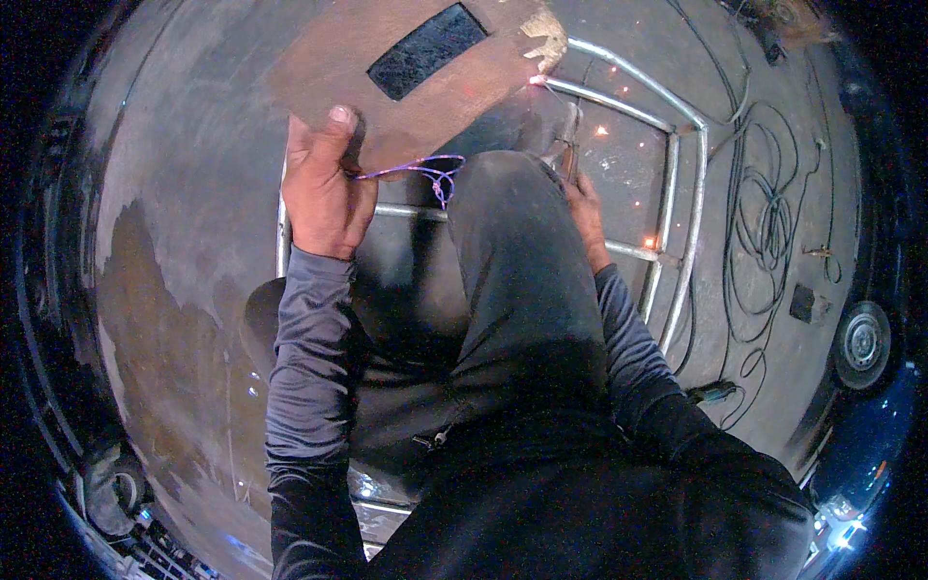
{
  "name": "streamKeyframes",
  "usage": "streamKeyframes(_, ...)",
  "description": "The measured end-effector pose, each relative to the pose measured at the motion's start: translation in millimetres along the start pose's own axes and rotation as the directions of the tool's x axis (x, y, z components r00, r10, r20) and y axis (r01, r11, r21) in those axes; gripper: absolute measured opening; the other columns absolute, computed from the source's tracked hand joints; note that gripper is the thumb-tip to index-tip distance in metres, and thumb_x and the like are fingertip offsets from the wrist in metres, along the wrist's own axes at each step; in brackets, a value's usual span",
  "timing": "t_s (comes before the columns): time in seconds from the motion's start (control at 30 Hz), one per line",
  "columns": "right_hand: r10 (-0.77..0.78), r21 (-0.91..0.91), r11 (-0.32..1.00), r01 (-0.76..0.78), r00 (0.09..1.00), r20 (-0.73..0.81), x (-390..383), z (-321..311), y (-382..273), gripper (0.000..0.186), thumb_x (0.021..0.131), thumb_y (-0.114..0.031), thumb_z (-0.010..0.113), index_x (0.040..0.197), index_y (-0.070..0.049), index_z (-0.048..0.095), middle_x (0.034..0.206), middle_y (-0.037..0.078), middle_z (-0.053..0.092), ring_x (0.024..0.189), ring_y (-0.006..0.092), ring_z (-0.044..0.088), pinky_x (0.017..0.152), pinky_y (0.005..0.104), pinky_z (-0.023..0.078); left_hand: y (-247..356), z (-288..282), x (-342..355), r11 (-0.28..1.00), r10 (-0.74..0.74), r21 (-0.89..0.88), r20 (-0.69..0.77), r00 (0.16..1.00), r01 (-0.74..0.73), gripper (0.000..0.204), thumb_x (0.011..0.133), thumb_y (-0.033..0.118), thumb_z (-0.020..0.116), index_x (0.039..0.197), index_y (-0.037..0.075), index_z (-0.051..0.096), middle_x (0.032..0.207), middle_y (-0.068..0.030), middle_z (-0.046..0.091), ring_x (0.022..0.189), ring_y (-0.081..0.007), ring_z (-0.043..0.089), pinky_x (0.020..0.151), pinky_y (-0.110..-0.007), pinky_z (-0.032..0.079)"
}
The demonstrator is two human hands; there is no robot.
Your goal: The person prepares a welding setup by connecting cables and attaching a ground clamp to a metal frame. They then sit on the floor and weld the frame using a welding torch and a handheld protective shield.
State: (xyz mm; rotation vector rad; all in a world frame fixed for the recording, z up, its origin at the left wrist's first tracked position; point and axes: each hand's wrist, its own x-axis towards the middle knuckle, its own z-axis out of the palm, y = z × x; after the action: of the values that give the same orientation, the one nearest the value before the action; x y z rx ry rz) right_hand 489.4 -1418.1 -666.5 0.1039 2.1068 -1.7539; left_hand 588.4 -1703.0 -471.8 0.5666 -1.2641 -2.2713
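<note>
My left hand (332,184) grips the lower left edge of a brown, flat welding shield (329,72) with a dark rectangular window (428,50); its thumb presses on the face. A loop of purple cord (440,174) hangs beside the hand. Beyond my raised knee, my right hand (586,215) is closed round a welding electrode holder (570,155), partly hidden by the knee. A thin rod runs from the holder toward a bright glowing spot (537,81) on the silvery metal tube frame (619,104), near the shield's torn right corner. Orange sparks (601,130) scatter over the frame and floor.
Dark cables (768,227) lie coiled on the concrete floor (193,126) to the right. A small dark block (804,302) sits near a vehicle wheel (863,343). At the far right stands a blue vehicle (875,445). Another tyre (114,488) shows at lower left.
</note>
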Motion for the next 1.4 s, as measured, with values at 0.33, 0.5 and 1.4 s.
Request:
streamKeyframes(0.33,0.021,0.021,1.000,-0.021,1.000,0.004,14,-1,24,0.045,0.084,-0.022,0.061,0.122,0.001,0.054,0.112,0.011,0.063,0.098,0.0218,0.058,0.088,0.0320,0.044,-16,19,-11,0.991,-0.101,-0.052,0.284,0.954,0.121,0.052,0.088,0.009,0.061,0.135,0.004,0.040,0.127,-0.0093,0.054,0.115,-0.0210,0.052,0.098,-0.036,0.043)
streamKeyframes(0.5,-0.089,-0.265,0.960,0.096,0.995,0.039,23,-8,36,0.035,0.086,-0.018,0.058,0.115,0.001,0.057,0.109,0.011,0.064,0.096,0.0218,0.059,0.086,0.0340,0.044,-19,22,-15,0.992,-0.109,-0.026,0.332,0.937,0.124,0.053,0.088,0.009,0.062,0.135,0.003,0.039,0.126,-0.0099,0.055,0.114,-0.0206,0.053,0.098,-0.035,0.043)
streamKeyframes(1.4,-0.203,-0.584,0.756,0.295,0.954,0.219,-5,-14,5,0.036,0.089,-0.013,0.054,0.124,-0.003,0.054,0.106,0.010,0.063,0.096,0.0214,0.058,0.081,0.0341,0.049,3,18,-8,0.999,-0.051,0.016,0.243,0.969,0.048,0.051,0.087,0.009,0.058,0.134,0.002,0.040,0.122,-0.0109,0.055,0.111,-0.0208,0.055,0.093,-0.034,0.048)
